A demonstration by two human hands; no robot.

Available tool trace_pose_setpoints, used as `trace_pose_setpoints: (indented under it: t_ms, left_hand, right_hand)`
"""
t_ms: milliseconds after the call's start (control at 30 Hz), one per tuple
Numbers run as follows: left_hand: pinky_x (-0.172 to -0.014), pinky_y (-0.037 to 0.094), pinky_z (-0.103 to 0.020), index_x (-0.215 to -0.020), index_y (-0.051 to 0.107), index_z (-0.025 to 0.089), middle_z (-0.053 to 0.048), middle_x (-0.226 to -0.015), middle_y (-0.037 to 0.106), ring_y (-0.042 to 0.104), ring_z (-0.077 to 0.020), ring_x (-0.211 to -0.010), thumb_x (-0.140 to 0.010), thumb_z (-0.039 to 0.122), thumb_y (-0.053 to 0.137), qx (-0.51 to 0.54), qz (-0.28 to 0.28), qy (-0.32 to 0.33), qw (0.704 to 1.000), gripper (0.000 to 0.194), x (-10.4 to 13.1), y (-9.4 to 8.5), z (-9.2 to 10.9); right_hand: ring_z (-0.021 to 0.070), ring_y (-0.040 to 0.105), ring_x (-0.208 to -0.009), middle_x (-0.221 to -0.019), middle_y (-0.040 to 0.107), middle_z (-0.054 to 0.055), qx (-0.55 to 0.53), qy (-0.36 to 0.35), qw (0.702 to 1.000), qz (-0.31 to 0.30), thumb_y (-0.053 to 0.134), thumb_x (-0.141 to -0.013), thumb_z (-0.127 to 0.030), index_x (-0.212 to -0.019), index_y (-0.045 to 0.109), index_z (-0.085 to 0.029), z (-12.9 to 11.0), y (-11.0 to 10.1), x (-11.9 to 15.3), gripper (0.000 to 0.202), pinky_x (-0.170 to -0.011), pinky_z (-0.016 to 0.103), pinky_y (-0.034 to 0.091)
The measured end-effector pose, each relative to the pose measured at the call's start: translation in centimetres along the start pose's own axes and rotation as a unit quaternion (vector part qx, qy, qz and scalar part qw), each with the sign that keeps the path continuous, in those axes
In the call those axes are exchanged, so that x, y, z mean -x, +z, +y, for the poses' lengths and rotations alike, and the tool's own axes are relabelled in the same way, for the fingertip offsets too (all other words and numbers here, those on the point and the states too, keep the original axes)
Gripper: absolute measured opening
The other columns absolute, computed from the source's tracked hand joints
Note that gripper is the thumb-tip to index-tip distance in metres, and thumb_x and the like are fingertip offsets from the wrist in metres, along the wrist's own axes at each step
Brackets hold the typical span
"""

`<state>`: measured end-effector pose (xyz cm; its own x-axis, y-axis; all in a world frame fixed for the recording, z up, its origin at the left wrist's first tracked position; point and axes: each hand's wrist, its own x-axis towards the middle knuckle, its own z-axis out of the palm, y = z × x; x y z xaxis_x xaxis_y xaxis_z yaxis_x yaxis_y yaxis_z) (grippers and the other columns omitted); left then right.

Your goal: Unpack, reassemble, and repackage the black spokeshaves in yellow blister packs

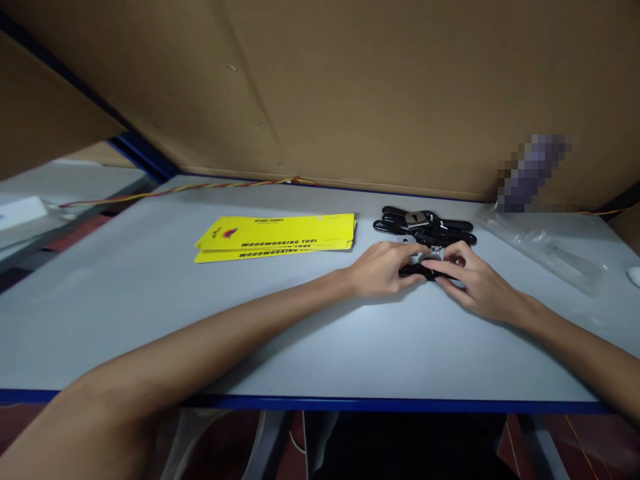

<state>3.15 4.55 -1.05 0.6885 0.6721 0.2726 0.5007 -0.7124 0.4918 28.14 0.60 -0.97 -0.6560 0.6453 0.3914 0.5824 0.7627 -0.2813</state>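
A black spokeshave (431,272) lies low over the table between my hands, its ends mostly covered by fingers. My left hand (383,269) is closed around its left end, thumb along the near side. Fingers of my right hand (467,277) pinch the middle and right part. Small shiny metal parts (434,253) show between the fingertips, too small to make out. Just beyond the hands, several more black spokeshaves (425,225) are heaped together, with a flat metal blade (417,218) resting on top.
Yellow printed cards (280,233) lie stacked left of the hands. On the right is a clear plastic bag (545,250), with a blurred-out object (533,173) behind it. Red and yellow wires (200,189) run along the back edge beneath a cardboard wall (350,93). The grey table (300,347) has a blue front edge.
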Motion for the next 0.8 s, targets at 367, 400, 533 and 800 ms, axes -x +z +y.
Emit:
trace_pose_setpoints:
  t_ms: [367,400,533,800]
  left_hand:
    - [-0.057,0.037,-0.029,-0.129,0.059,0.018,0.005,-0.065,0.055,0.052,-0.0161,-0.058,-0.089,0.039,0.06,0.009,-0.013,-0.005,1.0,0.046,0.08,-0.21,0.01]
    - [-0.057,0.036,-0.029,-0.127,0.058,0.018,0.005,-0.064,0.054,0.051,-0.0156,-0.057,-0.088,0.039,0.06,0.012,-0.015,-0.008,1.0,0.044,0.08,-0.25,0.06]
    - [-0.057,0.035,-0.029,-0.119,0.057,0.019,0.006,-0.064,0.052,0.046,-0.0142,-0.055,-0.088,0.041,0.061,0.013,-0.018,-0.021,1.0,0.038,0.1,-0.28,0.19]
    - [-0.059,0.035,-0.029,-0.108,0.06,0.02,0.005,-0.065,0.053,0.048,-0.0142,-0.057,-0.088,0.041,0.062,0.018,-0.008,-0.01,1.0,0.028,0.15,-0.13,-0.06]
  right_hand:
    - [0.0192,0.06,-0.086,-0.111,0.054,0.009,0.003,-0.023,1.0,-0.008,0.053,-0.103,-0.023,-0.126,0.069,-0.027,0.05,-0.16,-0.19,0.028,-0.074,0.039,0.059]
    - [0.0193,0.06,-0.087,-0.112,0.054,0.009,0.007,-0.021,1.0,-0.013,0.052,-0.104,-0.022,-0.132,0.067,-0.029,0.08,-0.13,-0.16,0.032,-0.074,0.039,0.059]
    - [0.0206,0.059,-0.088,-0.113,0.052,0.01,0.008,0.008,1.0,-0.001,0.055,-0.102,-0.025,-0.136,0.062,-0.025,0.0,-0.1,-0.13,0.035,-0.078,0.041,0.059]
    - [0.0215,0.061,-0.087,-0.114,0.053,0.011,-0.006,0.039,0.999,-0.002,0.058,-0.099,-0.028,-0.125,0.061,-0.022,-0.15,-0.09,-0.19,0.027,-0.075,0.04,0.059]
